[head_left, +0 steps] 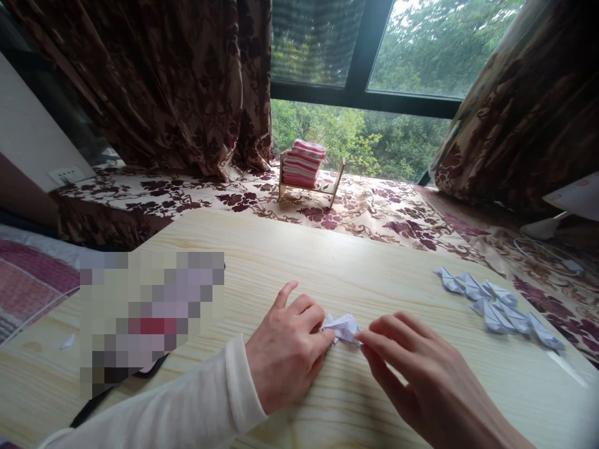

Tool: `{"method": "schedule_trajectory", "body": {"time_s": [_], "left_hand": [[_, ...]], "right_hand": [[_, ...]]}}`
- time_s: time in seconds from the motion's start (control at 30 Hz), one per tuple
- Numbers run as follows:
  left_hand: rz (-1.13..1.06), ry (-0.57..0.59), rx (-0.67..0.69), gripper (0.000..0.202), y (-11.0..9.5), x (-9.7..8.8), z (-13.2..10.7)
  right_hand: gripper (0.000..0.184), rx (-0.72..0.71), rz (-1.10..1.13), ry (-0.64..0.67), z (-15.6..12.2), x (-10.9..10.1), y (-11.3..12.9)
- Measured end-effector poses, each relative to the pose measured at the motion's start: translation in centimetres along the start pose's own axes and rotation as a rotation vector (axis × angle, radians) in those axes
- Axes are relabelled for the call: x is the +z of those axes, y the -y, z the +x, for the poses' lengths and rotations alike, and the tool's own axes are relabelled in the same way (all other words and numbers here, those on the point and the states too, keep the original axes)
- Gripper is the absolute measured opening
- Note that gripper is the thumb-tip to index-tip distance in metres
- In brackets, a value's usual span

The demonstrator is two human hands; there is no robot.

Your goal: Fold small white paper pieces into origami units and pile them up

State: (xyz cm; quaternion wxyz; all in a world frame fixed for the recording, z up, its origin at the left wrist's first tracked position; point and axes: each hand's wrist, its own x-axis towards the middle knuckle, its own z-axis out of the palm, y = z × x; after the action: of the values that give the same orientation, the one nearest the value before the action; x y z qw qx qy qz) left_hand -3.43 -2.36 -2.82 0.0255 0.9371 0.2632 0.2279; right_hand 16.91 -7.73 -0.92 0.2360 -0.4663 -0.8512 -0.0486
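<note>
Both hands are on one thing here: a small, crumpled-looking piece of folded white paper [345,325], sitting right between them on the pale wood-grain tabletop [262,259]. The left hand [291,350], coming out of a cream long sleeve [196,390], has its thumb and forefinger on the paper's left end, forefinger partly hidden, other fingers loosely spread. The right hand [416,362] is pinching the right end with its fingertips.

Past the right hand, up toward the table edge, there's a bunch of pointy folded white paper pieces [496,308], lined up in two slanting rows, pretty much touching. Out left of the left hand, some dark-edged item [152,368] is mostly hidden by blocky pixels, so can't tell what it is. Beyond that is a tiny white scrap [67,341].

Straight ahead of the hands, past the tabletop, a little wooden rack [331,187] holds a stack of pink-and-white striped folded cloths [304,163] on a cream floral cover [234,199].
</note>
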Motion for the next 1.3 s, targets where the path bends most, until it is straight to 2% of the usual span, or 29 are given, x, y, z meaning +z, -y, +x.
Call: {"method": "schedule_trajectory", "body": {"time_s": [0.1, 0.3, 0.5, 0.6, 1.17, 1.3], "left_hand": [[-0.004, 0.019, 0.007, 0.021, 0.0, -0.1, 0.0], [-0.006, 0.043, 0.0, 0.019, 0.0, -0.1, 0.0], [-0.014, 0.033, -0.005, 0.02, 0.0, -0.1, 0.1], [-0.016, 0.036, 0.003, 0.02, 0.1, -0.1, 0.1], [-0.012, 0.029, -0.003, 0.02, 0.0, 0.0, 0.1], [0.002, 0.033, -0.017, 0.018, -0.3, -0.3, 0.2]], "right_hand": [[0.024, -0.084, -0.088, 0.021, 0.0, 0.4, 0.3], [0.025, -0.061, -0.143, 0.054, -0.3, 1.0, 0.0], [0.029, -0.071, -0.096, 0.074, -0.2, -0.3, -0.3], [0.023, -0.079, -0.041, 0.092, -0.1, -0.9, -0.4], [0.029, 0.059, -0.002, 0.287, -1.1, 0.0, -0.4], [0.027, 0.052, -0.081, 0.266, -1.4, 0.5, 0.2]]}}
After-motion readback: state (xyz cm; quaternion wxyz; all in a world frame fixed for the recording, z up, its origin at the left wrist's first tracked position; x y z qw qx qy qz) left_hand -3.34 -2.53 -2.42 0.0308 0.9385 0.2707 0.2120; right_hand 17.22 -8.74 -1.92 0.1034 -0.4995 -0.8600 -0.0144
